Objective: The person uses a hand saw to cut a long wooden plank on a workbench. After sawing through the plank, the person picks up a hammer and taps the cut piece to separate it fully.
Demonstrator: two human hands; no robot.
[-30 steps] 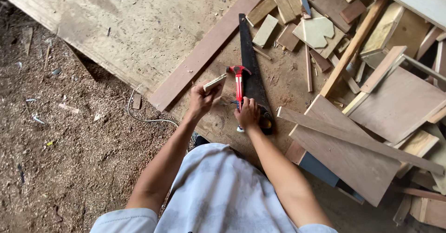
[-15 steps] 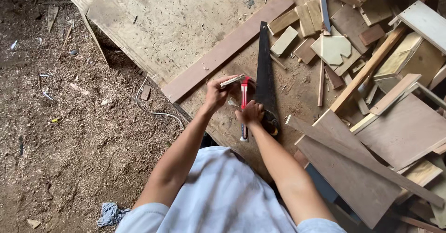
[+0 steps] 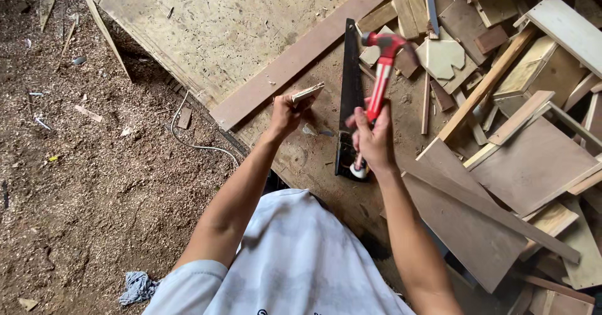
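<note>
Two hands busy: right hand clamped round red hammer w/ head raised over the workbench, clear of the handsaw lying flat beside it. Left hand pinches small wood piece by its end, fingers clear of strike zone.
</note>
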